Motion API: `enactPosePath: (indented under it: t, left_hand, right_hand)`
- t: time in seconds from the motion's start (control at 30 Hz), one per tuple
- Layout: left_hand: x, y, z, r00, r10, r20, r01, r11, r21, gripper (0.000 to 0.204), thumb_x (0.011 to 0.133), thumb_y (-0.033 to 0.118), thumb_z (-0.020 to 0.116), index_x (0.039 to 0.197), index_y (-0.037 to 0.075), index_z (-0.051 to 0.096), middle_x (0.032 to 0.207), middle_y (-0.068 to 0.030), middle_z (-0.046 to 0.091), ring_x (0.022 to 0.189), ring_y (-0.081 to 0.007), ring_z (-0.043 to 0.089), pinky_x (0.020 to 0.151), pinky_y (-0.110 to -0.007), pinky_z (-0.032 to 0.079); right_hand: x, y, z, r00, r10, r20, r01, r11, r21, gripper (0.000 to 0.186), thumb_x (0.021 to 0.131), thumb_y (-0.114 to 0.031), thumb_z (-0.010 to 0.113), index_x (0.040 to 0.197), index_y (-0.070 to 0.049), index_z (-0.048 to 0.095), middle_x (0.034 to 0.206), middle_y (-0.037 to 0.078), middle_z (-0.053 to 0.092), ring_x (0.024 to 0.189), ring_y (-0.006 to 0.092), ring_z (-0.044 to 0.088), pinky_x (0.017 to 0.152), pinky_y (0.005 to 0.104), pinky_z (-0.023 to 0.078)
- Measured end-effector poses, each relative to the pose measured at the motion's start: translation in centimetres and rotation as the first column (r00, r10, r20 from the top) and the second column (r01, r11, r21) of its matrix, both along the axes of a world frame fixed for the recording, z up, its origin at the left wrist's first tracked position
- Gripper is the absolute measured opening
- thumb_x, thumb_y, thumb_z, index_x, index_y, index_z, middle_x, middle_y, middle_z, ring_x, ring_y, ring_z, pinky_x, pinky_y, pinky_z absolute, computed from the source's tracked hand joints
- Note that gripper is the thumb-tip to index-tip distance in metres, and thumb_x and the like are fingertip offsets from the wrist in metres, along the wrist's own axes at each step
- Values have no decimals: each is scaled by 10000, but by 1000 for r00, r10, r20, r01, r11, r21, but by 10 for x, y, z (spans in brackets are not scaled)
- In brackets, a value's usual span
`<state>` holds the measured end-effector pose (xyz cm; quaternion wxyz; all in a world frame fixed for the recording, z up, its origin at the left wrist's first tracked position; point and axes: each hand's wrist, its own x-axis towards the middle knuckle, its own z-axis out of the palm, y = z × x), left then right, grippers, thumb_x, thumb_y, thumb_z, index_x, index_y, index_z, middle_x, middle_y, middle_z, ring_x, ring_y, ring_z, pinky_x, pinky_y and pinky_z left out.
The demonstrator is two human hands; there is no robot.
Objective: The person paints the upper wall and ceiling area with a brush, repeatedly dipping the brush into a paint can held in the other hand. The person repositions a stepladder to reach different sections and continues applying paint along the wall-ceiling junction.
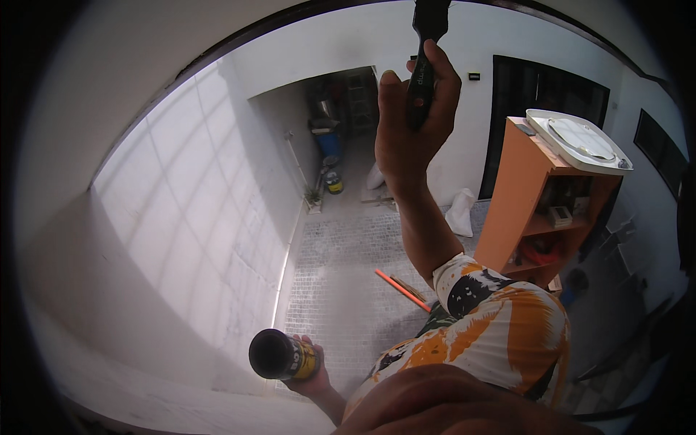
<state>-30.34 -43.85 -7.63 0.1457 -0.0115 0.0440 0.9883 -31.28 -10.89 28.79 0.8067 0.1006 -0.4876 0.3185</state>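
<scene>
High in the view my right hand (420, 119) is closed around the dark handle of a flat paintbrush (432, 22). The brush points upward, and its head is partly cut off by the top edge beside a long dark strip (304, 11). Whether its tip touches that strip I cannot tell. Low on the left, my left hand (315, 373) grips a small paint can (301, 359) with a yellow and black label. The can's round end looks dark; its contents cannot be made out.
An orange-brown shelf cabinet (507, 192) stands at right, a white oval-seated lid (580, 138) on top. A white wall (196, 167) rises at left. Below are a grey tiled floor (333, 290), an orange pole (399, 288), a white sack (461, 212) and a blue bucket (328, 143).
</scene>
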Motion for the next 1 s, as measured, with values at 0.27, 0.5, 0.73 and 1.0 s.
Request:
enactPosePath:
  t: [0.27, 0.5, 0.73, 1.0]
  left_hand:
    - [-7, 0, 2, 1000, -8, -25, 8, 1000, -11, 648, 943, 519, 623, 1443, 115, 541, 1374, -191, 590, 1306, -411, 543, 1000, -595, 484]
    - [-5, 1, 2, 1000, 5, -20, -5, 999, -32, 646, 929, 525, 643, 1428, 123, 560, 1369, -179, 604, 1318, -402, 542, 1000, -586, 483]
    - [-6, 1, -3, 999, 31, 11, -31, 998, -51, 657, 938, 556, 616, 1434, 128, 558, 1390, -180, 597, 1325, -405, 539, 988, -602, 484]
    - [-10, 0, -11, 999, 31, 41, -30, 999, -21, 640, 940, 553, 615, 1416, 128, 577, 1395, -175, 597, 1348, -402, 519, 990, -590, 478]
  right_hand:
    - [-14, 3, -1, 979, -202, 35, 197, 975, 102, 485, 943, -125, 730, 1384, -40, 548, 985, 22, 563, 677, 19, 498, 628, 197, 425]
    - [-15, -6, -1, 966, -219, 137, 202, 971, 128, 445, 928, -92, 693, 1344, -20, 555, 888, 18, 557, 671, 33, 534, 594, 207, 432]
    - [-19, -24, 1, 978, -132, 159, 109, 983, 147, 448, 895, -66, 698, 1313, 0, 554, 900, 34, 565, 654, 51, 550, 591, 219, 461]
    - [-40, -45, 2, 967, -170, 190, 132, 971, 197, 437, 891, -112, 668, 1300, -5, 559, 1012, 122, 591, 836, 190, 623, 724, 341, 529]
